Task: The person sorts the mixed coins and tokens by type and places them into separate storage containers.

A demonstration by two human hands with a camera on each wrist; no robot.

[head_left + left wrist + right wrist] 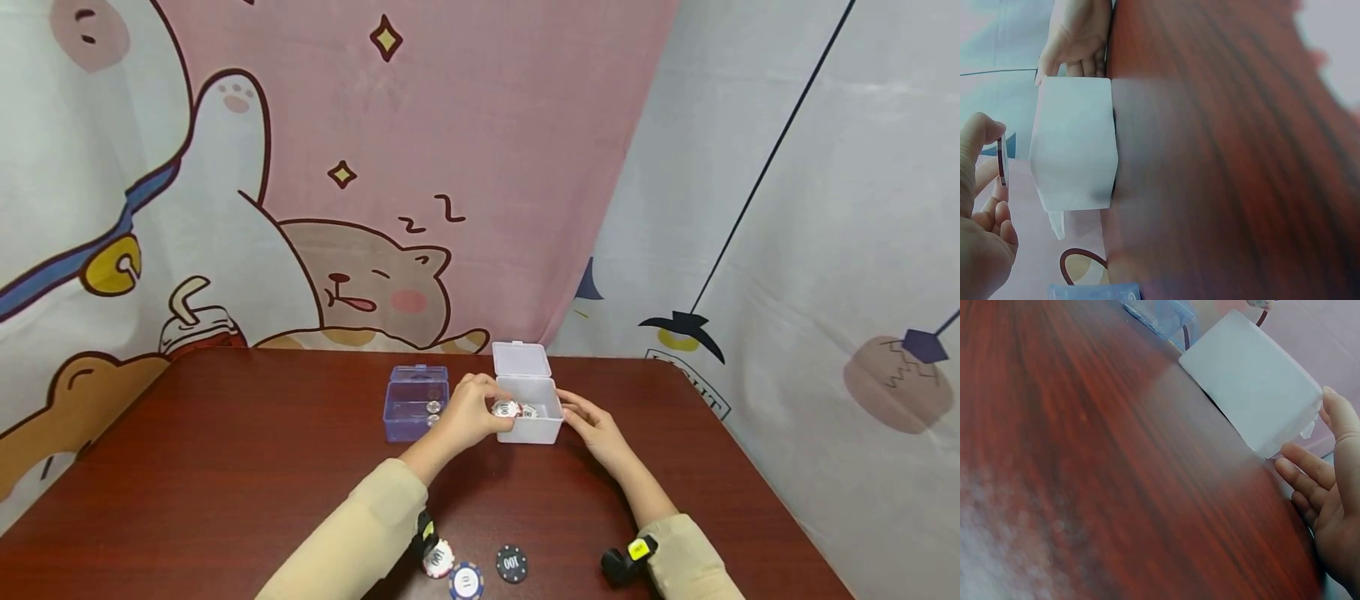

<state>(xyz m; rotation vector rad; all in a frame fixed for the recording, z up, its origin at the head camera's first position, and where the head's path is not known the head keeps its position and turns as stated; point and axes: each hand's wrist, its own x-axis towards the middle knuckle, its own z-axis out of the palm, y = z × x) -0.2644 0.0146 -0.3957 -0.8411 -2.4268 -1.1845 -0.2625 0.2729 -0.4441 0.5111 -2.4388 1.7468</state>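
My left hand [468,414] pinches a white poker chip [506,408] with red edge marks between thumb and fingers, above the left part of an open white plastic box [529,432]. In the left wrist view the poker chip [1002,161] appears edge-on, apart from the box. Another white poker chip [529,412] shows inside the box; how many more lie there is hidden. Against the box's right side rests my right hand [598,427]. Its thumb touches near the rim and its fingers [1307,465] lie relaxed by the lower corner.
Left of the white box stands an open blue translucent box [406,429] with small shiny round pieces [433,407] in it. Near the front edge lie a white chip [438,559], a blue chip [467,582] and a black chip [512,564]. A printed curtain [525,167] hangs behind the table.
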